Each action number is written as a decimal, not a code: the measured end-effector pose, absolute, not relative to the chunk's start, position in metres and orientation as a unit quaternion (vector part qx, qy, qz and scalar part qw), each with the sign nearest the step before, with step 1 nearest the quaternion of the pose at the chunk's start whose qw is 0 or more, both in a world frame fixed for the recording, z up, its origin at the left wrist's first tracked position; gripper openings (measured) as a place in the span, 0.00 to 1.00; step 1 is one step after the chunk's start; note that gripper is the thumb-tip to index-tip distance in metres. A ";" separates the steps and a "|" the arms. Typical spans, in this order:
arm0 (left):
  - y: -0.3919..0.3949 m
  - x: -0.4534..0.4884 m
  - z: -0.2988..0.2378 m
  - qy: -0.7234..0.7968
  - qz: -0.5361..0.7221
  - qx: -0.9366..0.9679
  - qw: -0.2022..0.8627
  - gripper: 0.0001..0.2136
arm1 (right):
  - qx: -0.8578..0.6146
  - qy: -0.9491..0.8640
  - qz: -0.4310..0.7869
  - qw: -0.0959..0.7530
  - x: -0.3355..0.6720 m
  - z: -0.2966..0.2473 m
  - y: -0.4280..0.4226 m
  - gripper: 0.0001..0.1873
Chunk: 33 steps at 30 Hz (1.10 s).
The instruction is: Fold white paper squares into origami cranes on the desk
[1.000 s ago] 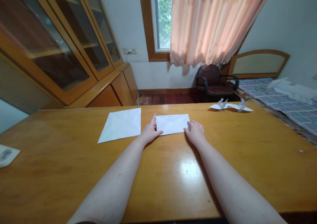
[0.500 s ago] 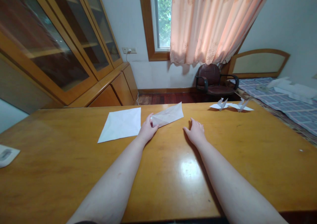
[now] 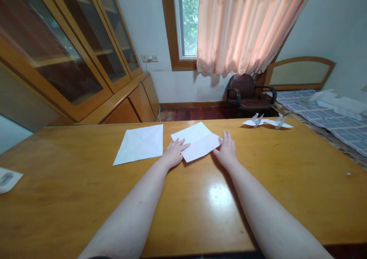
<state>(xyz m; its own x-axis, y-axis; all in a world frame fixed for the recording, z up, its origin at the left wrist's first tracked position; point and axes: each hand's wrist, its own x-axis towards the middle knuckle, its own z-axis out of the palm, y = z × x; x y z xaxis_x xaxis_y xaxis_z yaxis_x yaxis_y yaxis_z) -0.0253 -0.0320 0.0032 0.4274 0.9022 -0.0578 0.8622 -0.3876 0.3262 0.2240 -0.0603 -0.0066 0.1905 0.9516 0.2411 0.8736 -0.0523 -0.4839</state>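
Observation:
A white sheet of paper (image 3: 197,142) with a crease across its middle lies mostly unfolded between my two hands, near the far edge of the table. My left hand (image 3: 174,154) rests at its left side, fingers stretched out over the paper. At the right corner of the sheet is my right hand (image 3: 226,150), its fingers extended and the thumb apart, touching the edge. To the left of my left hand lies another white square sheet (image 3: 142,142) with faint fold lines.
Two folded paper cranes (image 3: 256,120) stand at the far right of the wooden table (image 3: 86,198). A white item with a dark printed patch (image 3: 8,179) is at the left edge. Beyond the table are an armchair (image 3: 243,91), a bed (image 3: 338,117) and a glass-door cabinet (image 3: 100,60).
The sheet, folded over and held in my left hand before, is now opened out and broader. My left hand's fingers have spread onto it, and my right hand now touches its right corner.

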 end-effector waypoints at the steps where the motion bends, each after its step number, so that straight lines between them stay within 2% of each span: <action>1: -0.033 -0.025 0.003 0.539 0.058 0.827 0.146 0.23 | -0.718 -0.643 0.069 0.258 0.223 -0.005 -0.061 0.47; 3: -0.034 -0.024 0.003 0.559 0.048 0.817 0.133 0.24 | -0.701 -0.676 0.069 0.216 0.222 -0.002 -0.062 0.44; 6: -0.037 -0.023 0.004 0.574 0.041 0.807 0.130 0.25 | -0.652 -0.740 0.098 0.138 0.221 -0.001 -0.064 0.31; 8: -0.037 -0.023 0.005 0.572 0.042 0.809 0.130 0.26 | -0.635 -0.755 0.120 0.114 0.222 -0.001 -0.064 0.26; 11: -0.038 -0.023 0.006 0.566 0.050 0.813 0.127 0.25 | -0.650 -0.738 0.126 0.128 0.223 -0.002 -0.064 0.26; 16: -0.036 -0.024 0.006 0.573 0.080 0.811 0.091 0.25 | -0.663 -0.725 0.116 0.147 0.224 -0.001 -0.064 0.32; 20: -0.033 -0.025 0.007 0.590 0.089 0.799 0.076 0.26 | -0.680 -0.710 0.102 0.152 0.225 0.001 -0.062 0.24; 23: -0.032 -0.026 0.008 0.589 0.102 0.798 0.078 0.24 | -0.697 -0.692 0.091 0.165 0.227 0.003 -0.062 0.19; 30: -0.031 -0.028 0.009 0.590 0.110 0.790 0.124 0.20 | -0.703 -0.679 0.092 0.191 0.236 0.006 -0.060 0.14; 33: -0.030 -0.030 0.008 0.605 0.115 0.781 0.108 0.20 | -0.702 -0.681 0.097 0.187 0.240 0.006 -0.058 0.14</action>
